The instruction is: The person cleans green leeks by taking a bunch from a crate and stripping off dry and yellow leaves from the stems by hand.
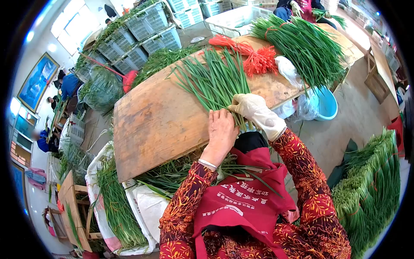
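A loose bunch of garlic chives (211, 77) lies on the wooden board (151, 121), its leaves fanned toward the far side and its stem ends toward me. My left hand (222, 133), bare, is closed at the stems from the left. My right hand (258, 113), in a pale glove, grips the same stems from the right. Both hands almost touch near the board's front edge. Beyond them lies a bundle of red plastic ties (261, 60). A large pile of garlic chives (302, 49), with red bands around it, rests at the far right.
A white plastic bag (288, 71) lies beside the ties. Below the board's right side stands a blue basin (326, 103). Stacked chives (366, 194) rise at the right. Grey crates (148, 23) stand at the back left. A co-worker's gloved hand (296, 8) shows at the top.
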The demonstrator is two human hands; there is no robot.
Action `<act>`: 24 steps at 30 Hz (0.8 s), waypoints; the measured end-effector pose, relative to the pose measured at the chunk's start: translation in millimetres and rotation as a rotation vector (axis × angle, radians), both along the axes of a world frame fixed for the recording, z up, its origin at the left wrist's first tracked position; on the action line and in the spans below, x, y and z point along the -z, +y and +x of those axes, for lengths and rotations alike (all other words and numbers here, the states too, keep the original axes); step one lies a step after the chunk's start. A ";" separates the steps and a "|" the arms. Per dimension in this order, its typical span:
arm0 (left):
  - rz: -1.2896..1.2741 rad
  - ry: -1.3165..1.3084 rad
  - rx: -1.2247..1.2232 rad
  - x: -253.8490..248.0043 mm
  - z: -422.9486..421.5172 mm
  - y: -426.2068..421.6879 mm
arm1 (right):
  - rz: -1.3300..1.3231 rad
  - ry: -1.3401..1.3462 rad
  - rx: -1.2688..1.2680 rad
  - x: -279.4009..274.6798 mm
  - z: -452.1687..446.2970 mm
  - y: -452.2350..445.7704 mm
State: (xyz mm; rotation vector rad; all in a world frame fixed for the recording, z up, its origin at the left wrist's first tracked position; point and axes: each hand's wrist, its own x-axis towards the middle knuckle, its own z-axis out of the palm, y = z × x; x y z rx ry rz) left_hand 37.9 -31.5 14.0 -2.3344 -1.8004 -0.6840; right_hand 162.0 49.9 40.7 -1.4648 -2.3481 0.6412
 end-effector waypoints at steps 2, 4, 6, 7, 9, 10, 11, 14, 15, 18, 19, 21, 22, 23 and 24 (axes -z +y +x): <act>0.003 0.016 -0.017 0.9 1.0 0.9 | -0.044 0.031 0.012 -3.8 -0.1 -1.6; 0.011 0.031 -0.038 3.1 3.5 1.8 | -0.018 0.017 0.006 0.7 0.0 0.3; 0.067 0.035 -0.068 6.5 7.5 3.7 | -0.012 0.012 0.010 1.2 -0.8 1.1; 0.092 0.037 -0.082 7.6 9.4 3.8 | -0.021 0.012 0.018 0.2 -1.1 0.8; 0.063 0.014 -0.104 6.5 11.9 2.2 | -0.008 -0.003 0.028 0.1 -1.5 1.0; 0.047 0.001 -0.116 4.9 13.6 0.4 | 0.015 -0.018 0.028 1.3 -1.7 1.7; 0.061 -0.010 -0.108 4.7 15.0 -2.6 | 0.039 -0.033 0.029 2.8 -1.7 2.5; 0.087 -0.042 -0.082 6.7 19.0 -13.7 | 0.033 -0.022 0.029 6.2 -1.5 5.5; 0.087 -0.052 -0.074 7.9 20.4 -16.4 | 0.034 -0.017 0.028 6.7 -1.6 5.1; 0.037 -0.077 0.019 8.0 14.6 -20.5 | -0.010 -0.030 0.044 -1.7 -1.3 1.0; 0.015 -0.084 0.063 5.6 9.7 -21.4 | -0.095 0.063 0.037 -6.3 1.2 -0.4; -0.078 -0.214 0.063 -13.7 -8.6 -33.8 | -0.271 0.251 0.023 -13.5 14.6 -1.2; -0.127 -0.282 0.063 -28.6 -20.7 -43.8 | -0.293 0.276 0.035 -27.5 24.6 -6.6; -0.138 -0.392 0.059 -39.3 -37.2 -55.9 | -0.284 0.397 0.079 -35.0 34.2 -18.5; -0.145 -0.481 0.070 -57.6 -50.3 -74.4 | -0.256 0.413 0.081 -37.4 44.0 -24.2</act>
